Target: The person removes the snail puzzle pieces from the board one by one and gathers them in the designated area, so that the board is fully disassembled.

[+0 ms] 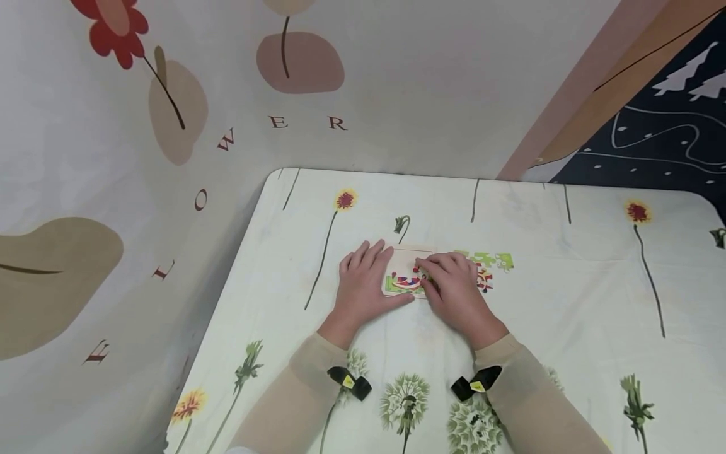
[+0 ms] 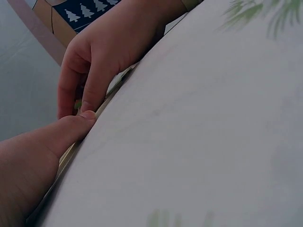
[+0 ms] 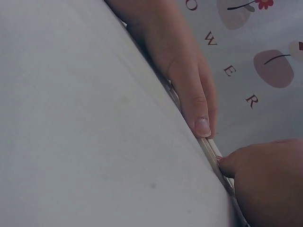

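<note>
A small pale puzzle board (image 1: 409, 255) lies on the table, its lower part filled with colourful jigsaw pieces (image 1: 406, 283). My left hand (image 1: 363, 284) rests along the board's left side, fingers straight, its thumb reaching along the near edge. From the right, my right hand (image 1: 456, 287) comes over the board and pinches a puzzle piece (image 1: 416, 269) between thumb and curled fingers; the fingers cover most of it. In the left wrist view, the right hand's fingers (image 2: 90, 90) point down at the board, close to the left thumb (image 2: 78, 125). The board's edge (image 3: 208, 150) shows side-on in the right wrist view.
Loose green puzzle pieces (image 1: 499, 260) and red-patterned ones (image 1: 484, 277) lie right of the board, partly behind my right hand. A white flower-print cloth (image 1: 573, 302) covers the table. Beyond its far edge hangs a printed curtain-like sheet (image 1: 420, 107).
</note>
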### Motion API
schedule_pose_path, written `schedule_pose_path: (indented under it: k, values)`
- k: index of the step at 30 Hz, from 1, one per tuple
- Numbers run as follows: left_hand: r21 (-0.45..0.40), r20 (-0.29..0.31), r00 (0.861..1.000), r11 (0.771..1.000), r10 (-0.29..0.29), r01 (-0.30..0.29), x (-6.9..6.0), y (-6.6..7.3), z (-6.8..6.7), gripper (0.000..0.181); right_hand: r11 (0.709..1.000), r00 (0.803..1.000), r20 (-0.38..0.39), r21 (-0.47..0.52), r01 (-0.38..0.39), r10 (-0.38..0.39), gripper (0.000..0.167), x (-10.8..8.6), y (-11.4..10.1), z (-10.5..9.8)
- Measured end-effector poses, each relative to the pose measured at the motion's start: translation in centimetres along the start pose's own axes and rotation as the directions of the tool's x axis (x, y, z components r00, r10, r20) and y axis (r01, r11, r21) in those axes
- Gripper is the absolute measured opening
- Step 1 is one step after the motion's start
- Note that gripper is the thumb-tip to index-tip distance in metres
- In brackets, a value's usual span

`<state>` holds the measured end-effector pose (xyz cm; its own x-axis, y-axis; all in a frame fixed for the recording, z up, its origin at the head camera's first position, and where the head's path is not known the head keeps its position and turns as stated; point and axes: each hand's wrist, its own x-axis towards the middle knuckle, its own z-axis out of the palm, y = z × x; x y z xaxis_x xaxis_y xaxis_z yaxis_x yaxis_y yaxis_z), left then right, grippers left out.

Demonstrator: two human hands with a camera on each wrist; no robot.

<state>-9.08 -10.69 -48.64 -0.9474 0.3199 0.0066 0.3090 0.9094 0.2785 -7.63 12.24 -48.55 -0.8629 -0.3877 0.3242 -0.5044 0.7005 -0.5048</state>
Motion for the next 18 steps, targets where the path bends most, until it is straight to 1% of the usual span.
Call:
schedule_pose_path:
  k: [3, 6, 9, 11, 14, 18]
  values:
    - [-0.001, -0.005, 1.0, 1.0, 0.003, -0.003, 0.0, 0.0, 0.0, 0.108, 1.0, 1.0, -0.001, -0.027, 0.008, -0.008, 0.043, 0.0, 0.0, 0.0]
    - [0.004, -0.004, 1.0, 1.0, 0.001, -0.001, 0.0, 0.0, 0.0, 0.108, 0.996, 1.0, -0.001, -0.084, 0.015, -0.015, 0.044, 0.0, 0.1, -0.1]
    - [0.007, -0.001, 1.0, 1.0, -0.001, 0.001, 0.0, -0.1, -0.1, 0.108, 0.993, 1.0, -0.007, -0.114, 0.007, -0.008, 0.044, 0.0, 0.2, -0.1]
    - [0.008, -0.004, 1.0, 1.0, -0.001, 0.001, 0.0, -0.1, -0.1, 0.109, 0.995, 1.0, -0.018, -0.104, -0.01, 0.008, 0.043, 0.0, 0.3, -0.2]
    - [0.005, -0.009, 1.0, 1.0, 0.004, -0.003, 0.0, -0.2, -0.1, 0.109, 0.998, 0.999, -0.04, -0.06, -0.034, 0.032, 0.041, -0.2, 0.5, -0.6]
    - [-0.001, 0.002, 1.0, 1.0, 0.009, -0.009, 0.0, -0.1, 0.0, 0.11, 0.999, 0.997, -0.068, -0.028, -0.036, 0.034, 0.037, -0.9, 0.9, -1.4]
